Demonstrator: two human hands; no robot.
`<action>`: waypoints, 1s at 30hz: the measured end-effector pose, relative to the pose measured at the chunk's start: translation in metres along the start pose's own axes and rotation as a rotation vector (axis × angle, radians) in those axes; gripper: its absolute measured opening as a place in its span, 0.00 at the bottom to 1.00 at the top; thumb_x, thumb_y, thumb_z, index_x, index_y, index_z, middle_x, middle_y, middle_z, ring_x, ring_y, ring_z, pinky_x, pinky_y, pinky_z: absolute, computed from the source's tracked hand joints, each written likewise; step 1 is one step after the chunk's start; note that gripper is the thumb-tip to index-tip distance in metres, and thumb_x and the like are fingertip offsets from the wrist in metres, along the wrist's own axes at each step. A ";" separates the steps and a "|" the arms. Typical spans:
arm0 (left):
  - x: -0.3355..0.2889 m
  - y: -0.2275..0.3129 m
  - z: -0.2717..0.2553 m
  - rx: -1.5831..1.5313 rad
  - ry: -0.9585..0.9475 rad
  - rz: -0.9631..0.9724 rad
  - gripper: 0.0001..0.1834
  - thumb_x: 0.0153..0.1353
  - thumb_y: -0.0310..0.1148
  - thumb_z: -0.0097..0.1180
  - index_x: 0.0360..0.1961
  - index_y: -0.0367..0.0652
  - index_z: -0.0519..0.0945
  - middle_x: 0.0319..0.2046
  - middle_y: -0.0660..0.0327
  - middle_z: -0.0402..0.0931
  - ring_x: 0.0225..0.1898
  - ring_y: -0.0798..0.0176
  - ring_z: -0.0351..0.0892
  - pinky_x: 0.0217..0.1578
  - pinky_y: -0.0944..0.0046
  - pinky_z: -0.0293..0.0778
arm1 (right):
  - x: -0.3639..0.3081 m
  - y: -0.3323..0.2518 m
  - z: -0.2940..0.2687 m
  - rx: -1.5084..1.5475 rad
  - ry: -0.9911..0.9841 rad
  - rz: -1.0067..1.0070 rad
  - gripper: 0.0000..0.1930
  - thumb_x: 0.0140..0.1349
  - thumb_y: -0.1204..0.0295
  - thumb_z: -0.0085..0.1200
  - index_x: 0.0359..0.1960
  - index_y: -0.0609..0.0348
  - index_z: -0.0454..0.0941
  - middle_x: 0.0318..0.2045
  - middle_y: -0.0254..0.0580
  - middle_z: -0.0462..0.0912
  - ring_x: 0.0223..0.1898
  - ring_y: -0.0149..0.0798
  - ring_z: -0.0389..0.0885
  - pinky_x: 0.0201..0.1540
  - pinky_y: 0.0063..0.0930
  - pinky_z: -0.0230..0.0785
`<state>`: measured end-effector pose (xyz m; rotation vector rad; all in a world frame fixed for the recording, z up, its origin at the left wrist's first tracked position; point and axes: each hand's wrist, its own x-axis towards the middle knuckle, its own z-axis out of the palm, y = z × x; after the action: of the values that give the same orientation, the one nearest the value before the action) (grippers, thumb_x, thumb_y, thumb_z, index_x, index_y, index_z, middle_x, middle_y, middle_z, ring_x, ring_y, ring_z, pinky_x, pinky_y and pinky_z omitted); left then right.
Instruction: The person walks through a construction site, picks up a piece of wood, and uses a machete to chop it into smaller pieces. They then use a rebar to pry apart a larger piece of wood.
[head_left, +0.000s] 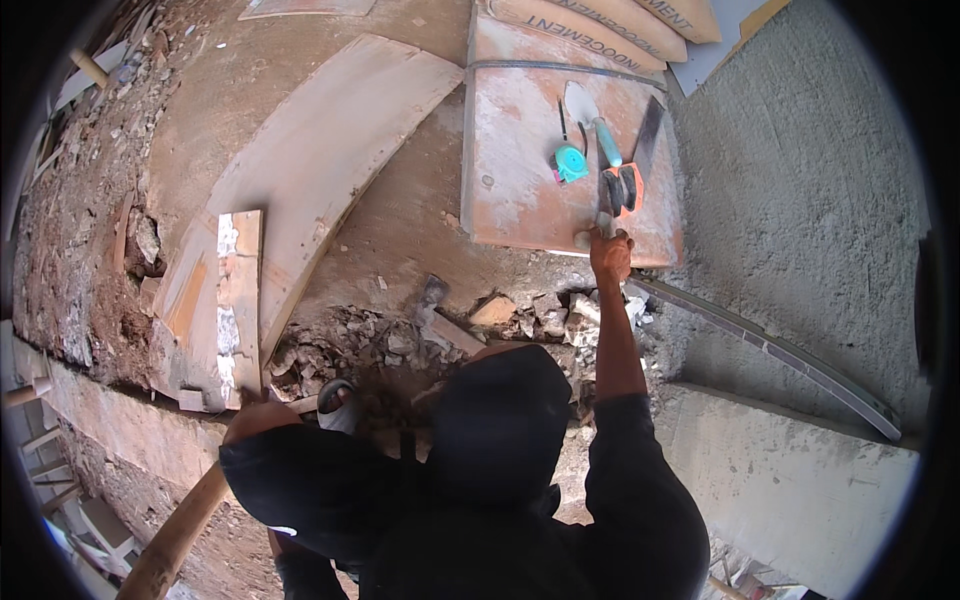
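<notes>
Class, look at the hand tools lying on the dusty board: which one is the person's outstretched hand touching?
The right hand grips the dark tool with the orange head by its near end. The teal-handled trowel and the round teal tape measure lie farther away, untouched.

The right arm stretches straight forward and up the picture, sleeve covering the upper arm, forearm bare. The right hand (611,254) sits at full reach with the wrist straight, back of the hand upward and fingers curled closed in a grip. The left arm is bent at the elbow and kept low against the body; the left hand is hidden, so its state cannot be told.
</notes>
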<state>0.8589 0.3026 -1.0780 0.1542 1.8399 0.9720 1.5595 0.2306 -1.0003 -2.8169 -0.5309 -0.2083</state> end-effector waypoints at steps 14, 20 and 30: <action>-0.011 -0.021 0.017 -0.242 -0.171 -0.076 0.31 0.60 0.67 0.60 0.48 0.51 0.79 0.33 0.61 0.78 0.26 0.62 0.70 0.24 0.60 0.63 | -0.044 0.093 0.003 1.045 -0.392 0.181 0.03 0.63 0.71 0.53 0.34 0.56 0.76 0.24 0.35 0.75 0.28 0.34 0.78 0.28 0.37 0.71; -0.030 -0.005 0.029 -0.226 -0.077 -0.120 0.27 0.67 0.62 0.56 0.49 0.49 0.79 0.29 0.59 0.82 0.16 0.68 0.62 0.17 0.65 0.57 | -0.177 -0.003 -0.064 0.769 0.092 0.086 0.15 0.65 0.65 0.59 0.45 0.66 0.81 0.27 0.39 0.79 0.28 0.33 0.77 0.30 0.33 0.71; 0.069 -0.056 -0.024 0.186 -0.018 0.164 0.24 0.70 0.58 0.54 0.45 0.46 0.77 0.36 0.54 0.85 0.14 0.70 0.61 0.14 0.66 0.54 | -0.291 -0.117 -0.041 0.836 -1.539 -0.158 0.13 0.70 0.62 0.57 0.42 0.61 0.78 0.22 0.33 0.77 0.19 0.26 0.74 0.22 0.24 0.66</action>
<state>0.8234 0.2865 -1.1615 0.4318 1.9220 0.9056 1.2438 0.2262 -0.9888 -1.6000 -0.7922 1.7596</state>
